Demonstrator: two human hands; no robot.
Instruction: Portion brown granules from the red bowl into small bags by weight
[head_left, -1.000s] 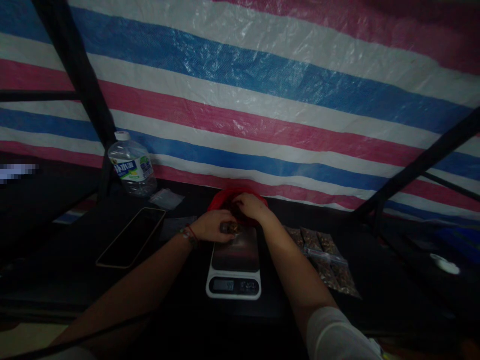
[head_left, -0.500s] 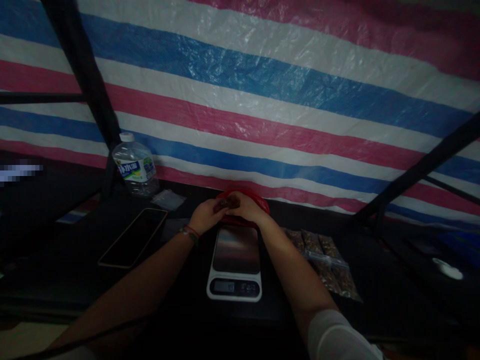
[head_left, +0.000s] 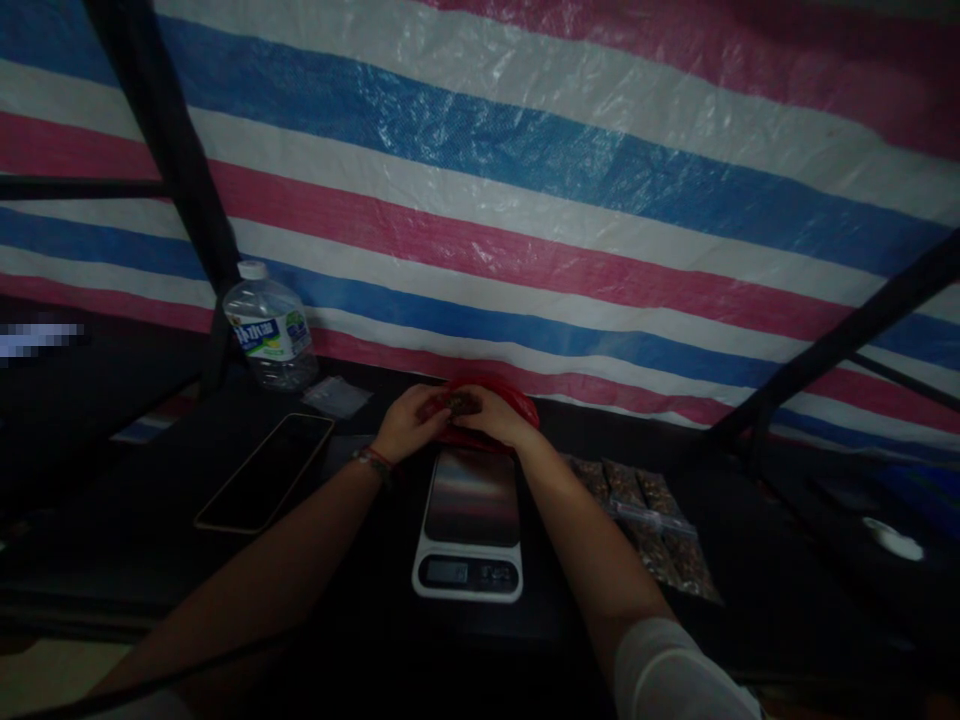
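Note:
Both hands meet beyond the kitchen scale, over a red plastic bag [head_left: 527, 408]. My left hand [head_left: 411, 422] has its fingers closed around the near side of a small dark brown clump [head_left: 459, 403], perhaps dried bits. On the other side, my right hand [head_left: 491, 415] curls its fingers over the same clump. Dim light hides its exact kind. Between my forearms lies the white kitchen scale [head_left: 469, 578], its steel plate [head_left: 472, 500] bare and its display towards me.
Several clear zip bags of brown dried bits [head_left: 664, 530] lie right of my right forearm. On the left are a phone [head_left: 266, 475], small clear bags [head_left: 337, 397] and a large plastic bottle [head_left: 271, 335]. A striped tarp [head_left: 480, 240] hangs behind, with black frame bars [head_left: 169, 150] at the sides.
My left hand has shifted slightly and its fingers sit a little differently around the brown clump. My right hand stays nearly in place. The scale and bags have not moved.

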